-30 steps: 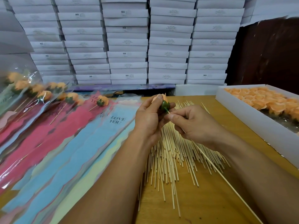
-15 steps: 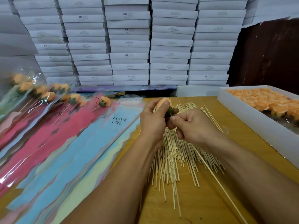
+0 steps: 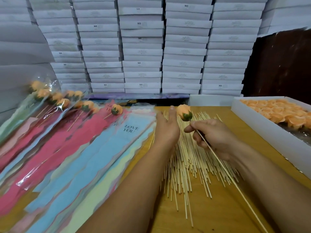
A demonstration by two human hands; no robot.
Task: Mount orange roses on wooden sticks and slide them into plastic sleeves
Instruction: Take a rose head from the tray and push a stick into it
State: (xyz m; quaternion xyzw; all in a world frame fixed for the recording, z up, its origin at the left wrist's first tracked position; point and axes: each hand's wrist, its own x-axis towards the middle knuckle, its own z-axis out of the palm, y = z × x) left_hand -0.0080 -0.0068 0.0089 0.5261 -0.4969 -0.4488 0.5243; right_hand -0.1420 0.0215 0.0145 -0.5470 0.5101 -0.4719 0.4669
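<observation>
An orange rose [image 3: 184, 112] is seen mounted on the tip of a wooden stick [image 3: 223, 169], and the stick is pinched just below the green base of the flower by the thumb and forefinger of the right hand [image 3: 212, 137]. The long axis of the stick runs from the rose, which is the far end, back and to the right along the right forearm, its free tail ending near the lower edge of the view. The left hand [image 3: 166, 127] is held flat and spread just to the left of the rose, with the fingers straight and nothing gripped; whether its edge touches the pile beneath cannot be told.

Directly under the rose a loose pile of sticks [image 3: 188, 165] is spread on the wooden surface [image 3: 223, 214]. To the left of the rose the plastic sleeves [image 3: 94, 153] are fanned out, the nearest blue one marked "LOVE YOU" [image 3: 129, 128], with its mouth at about the same depth as the rose. To the right of the rose a white box [image 3: 262, 130] of unmounted roses is placed.

The mounting step is judged to be done for this flower. The sleeves lie to the left, so the open left hand is the nearer one to them, while the stick's tail points away from them; a swing of the stick to the left is judged necessary before it can be slid in.
</observation>
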